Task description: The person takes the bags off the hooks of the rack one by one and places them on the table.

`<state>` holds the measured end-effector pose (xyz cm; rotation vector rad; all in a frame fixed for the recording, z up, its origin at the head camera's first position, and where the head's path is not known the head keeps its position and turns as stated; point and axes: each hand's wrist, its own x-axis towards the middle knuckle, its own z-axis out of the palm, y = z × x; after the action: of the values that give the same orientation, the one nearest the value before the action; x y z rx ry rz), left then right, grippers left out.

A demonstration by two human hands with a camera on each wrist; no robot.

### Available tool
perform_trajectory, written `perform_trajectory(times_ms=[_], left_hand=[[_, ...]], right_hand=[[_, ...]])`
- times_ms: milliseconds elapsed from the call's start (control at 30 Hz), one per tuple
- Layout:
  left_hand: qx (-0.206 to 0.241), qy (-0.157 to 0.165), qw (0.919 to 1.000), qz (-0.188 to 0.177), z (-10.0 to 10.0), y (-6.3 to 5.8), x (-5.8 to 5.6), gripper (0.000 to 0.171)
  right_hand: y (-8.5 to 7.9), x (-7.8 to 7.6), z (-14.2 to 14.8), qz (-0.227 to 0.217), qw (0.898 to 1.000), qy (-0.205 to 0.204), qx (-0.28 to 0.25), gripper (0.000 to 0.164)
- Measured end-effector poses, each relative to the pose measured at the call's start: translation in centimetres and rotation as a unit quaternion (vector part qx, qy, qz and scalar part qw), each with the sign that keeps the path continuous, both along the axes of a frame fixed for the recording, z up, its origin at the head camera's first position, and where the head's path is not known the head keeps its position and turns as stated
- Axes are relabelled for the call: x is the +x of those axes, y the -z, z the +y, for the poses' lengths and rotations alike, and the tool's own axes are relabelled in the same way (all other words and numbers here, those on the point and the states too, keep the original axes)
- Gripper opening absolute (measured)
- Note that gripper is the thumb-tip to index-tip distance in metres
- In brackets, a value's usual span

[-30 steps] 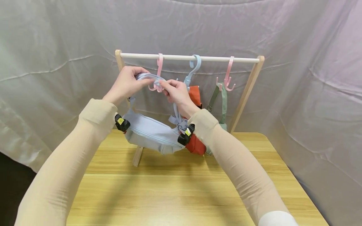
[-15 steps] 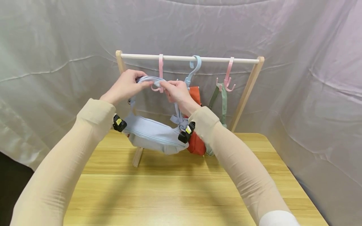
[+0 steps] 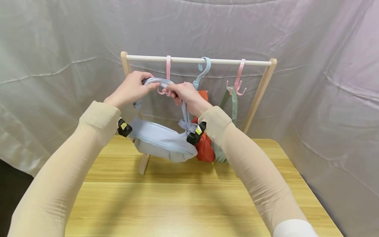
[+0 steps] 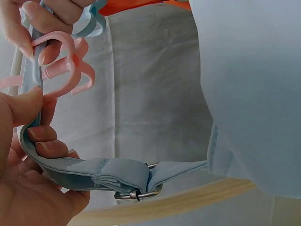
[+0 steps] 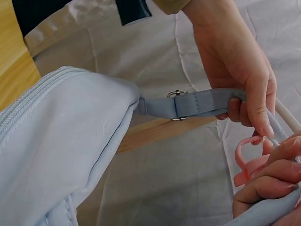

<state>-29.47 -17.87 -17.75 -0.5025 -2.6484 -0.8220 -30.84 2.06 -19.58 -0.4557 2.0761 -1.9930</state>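
A light blue waist bag (image 3: 163, 140) hangs below both hands by its strap (image 3: 158, 80). My left hand (image 3: 130, 88) pinches the strap's upper left stretch between thumb and fingers. To its right, my right hand (image 3: 189, 96) grips the same strap with curled fingers. Between the hands is a pink multi-prong hook (image 4: 70, 70); in the left wrist view one prong lies against the strap, close to the fingertips. Whether the strap sits fully in that prong I cannot tell. A metal buckle (image 4: 137, 194) joins the strap near the bag's end.
A wooden rack with a white rail (image 3: 142, 58) stands on the wooden table (image 3: 177, 200). On the rail are a blue hook (image 3: 204, 70) and another pink hook (image 3: 239, 77). A red-orange bag (image 3: 205, 148) and a green bag (image 3: 219, 154) hang behind my right arm.
The bag has shifted slightly right, and the pink hook's stem has turned more upright. My right hand has rolled over, its fingers curling further round the strap. The left hand keeps its pinch.
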Motion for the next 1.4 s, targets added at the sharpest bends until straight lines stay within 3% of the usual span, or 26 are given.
perform_trajectory(times_ms=[267, 500, 667, 1100, 1400], left_hand=[[-0.001, -0.006, 0.9997, -0.023, -0.2, -0.3, 0.2, 0.031], [0.01, -0.011, 0.9997, -0.018, -0.2, -0.6, 0.3, 0.032], [0.016, -0.01, 0.9998, 0.003, 0.0, -0.4, 0.4, 0.03], [0.058, -0.001, 0.9951, 0.08, 0.3, 1.4, 0.9, 0.023], [0.116, 0.006, 0.9898, 0.081, 0.5, 3.0, 1.5, 0.019]], right_hand=[[-0.4, 0.1, -0.2, -0.01, 1.0, -0.01, 0.007, 0.016], [-0.3, 0.4, -0.1, 0.094, 0.994, 0.014, 0.058, 0.021], [0.1, 0.6, -0.2, 0.161, 0.985, 0.033, 0.059, 0.021], [1.9, 0.7, -0.5, 0.276, 0.955, 0.064, 0.088, 0.015], [3.6, 1.3, -0.1, 0.3, 0.949, 0.044, 0.084, 0.016]])
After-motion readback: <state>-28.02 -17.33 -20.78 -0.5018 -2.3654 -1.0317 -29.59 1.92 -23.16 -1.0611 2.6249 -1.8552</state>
